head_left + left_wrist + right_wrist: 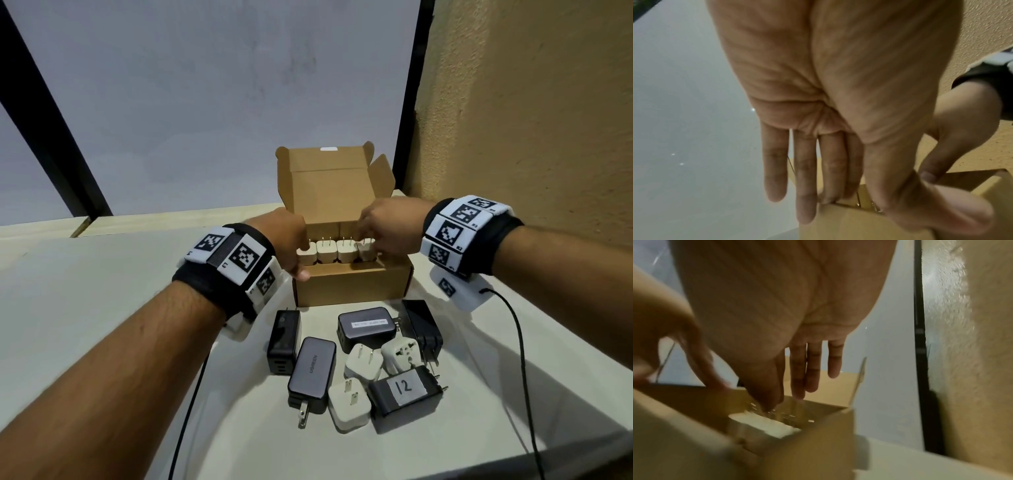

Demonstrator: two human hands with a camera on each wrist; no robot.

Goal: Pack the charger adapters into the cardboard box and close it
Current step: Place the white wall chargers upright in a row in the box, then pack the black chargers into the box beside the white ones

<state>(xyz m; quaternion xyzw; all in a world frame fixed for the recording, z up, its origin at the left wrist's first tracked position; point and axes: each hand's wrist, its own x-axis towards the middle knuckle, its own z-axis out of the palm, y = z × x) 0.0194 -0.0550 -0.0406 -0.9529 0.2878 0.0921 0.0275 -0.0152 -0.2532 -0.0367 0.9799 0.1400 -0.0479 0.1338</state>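
The cardboard box (349, 287) stands open on the table with its lid (325, 185) tilted up at the back. A row of several white adapters (337, 255), prongs up, sits at the box's front opening, clamped between both hands. My left hand (294, 253) grips the left end, thumb in front. My right hand (380, 233) covers the right end. In the left wrist view my left hand (869, 203) has straight fingers down along the box (849, 224). In the right wrist view my right hand (785, 400) reaches onto the prongs above a white adapter (764, 425).
Loose adapters lie in front of the box: a black one (284, 342), two grey ones (311, 373) (366, 327), a black one marked 12 (404, 390), and white plugs (363, 361) (349, 404). A cable (520, 342) trails from my right wrist. A textured wall (531, 102) rises at right.
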